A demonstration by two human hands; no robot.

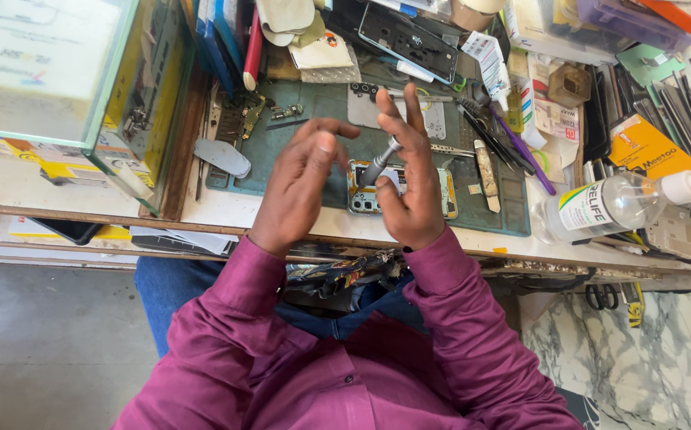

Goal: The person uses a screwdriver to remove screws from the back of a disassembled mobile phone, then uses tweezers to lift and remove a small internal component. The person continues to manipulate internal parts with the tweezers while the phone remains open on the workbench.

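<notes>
Two hands: right [406, 179] gripping one screwdriver [380, 163], left [302, 179] open, above one phone [365, 199].

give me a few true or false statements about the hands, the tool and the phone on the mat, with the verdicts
1. The right hand holds a slim grey tool. True.
2. The left hand presses flat on the green mat. False: it is raised above the mat, fingers curled, beside the right hand.
3. An opened phone lies on the mat below the hands. True.
4. The clear pump bottle stands upright on the mat. False: it lies on its side, off the mat to the right.
5. The person wears a blue shirt. False: the sleeves are magenta.
</notes>
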